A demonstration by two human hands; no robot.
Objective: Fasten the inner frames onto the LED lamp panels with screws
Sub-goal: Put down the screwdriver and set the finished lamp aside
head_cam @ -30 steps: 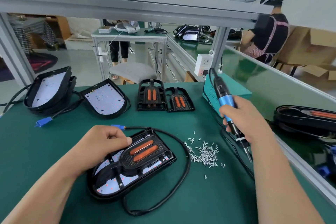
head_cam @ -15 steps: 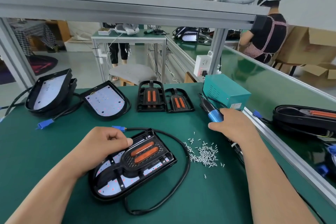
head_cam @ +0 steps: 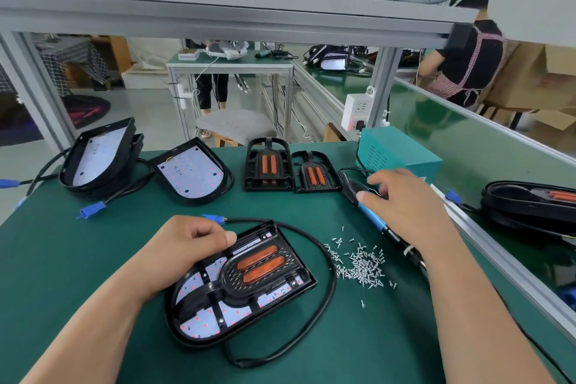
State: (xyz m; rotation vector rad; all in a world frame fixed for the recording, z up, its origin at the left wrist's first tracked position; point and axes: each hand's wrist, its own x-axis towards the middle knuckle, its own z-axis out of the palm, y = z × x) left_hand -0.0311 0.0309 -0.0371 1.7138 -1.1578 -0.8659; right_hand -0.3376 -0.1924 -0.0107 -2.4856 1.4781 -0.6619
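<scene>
Black moulded plastic: inner frame (head_cam: 258, 271), ribbed, with two orange inserts. It is seated inside the LED lamp panel (head_cam: 199, 318), near centre of the green worktop (head_cam: 93, 259).

- **Panel:** black rim around a white board with red dots, which shows between the frame's ribs. A black cable (head_cam: 325, 277) loops round its right side.
- **Handling (judged):** a light, stiff shell, likely to skate on the mat under driver pressure. The thin ribs would probably crack if over-tightened, and the board face is best left untouched. Take hold at the outer rim, away from the screw being driven. The cable looks stiff enough to tug the panel round.
- **Left hand (head_cam: 187, 246):** fingers curled at the panel's far left rim, thumb pressed onto the frame's edge, holding the unit down.
- **Right hand (head_cam: 402, 206):** over the electric screwdriver (head_cam: 374, 221), which lies on the worktop to the right of the panel. The fingers are loose and spread, gripping nothing. Blur hides whether they touch the tool.
- **Screws (head_cam: 361, 265):** a loose silver heap between panel and screwdriver, with a few strays. They are tiny and easily scattered. Whether every hole in the frame is filled is too small to tell.
- **Stock, far edge:** two spare frames (head_cam: 269, 165) side by side. A bare panel (head_cam: 193, 176) lies to their left, and stacked panels (head_cam: 99, 156) lie further left.
- **Also present:** a teal box (head_cam: 399, 153) behind the right hand.
</scene>
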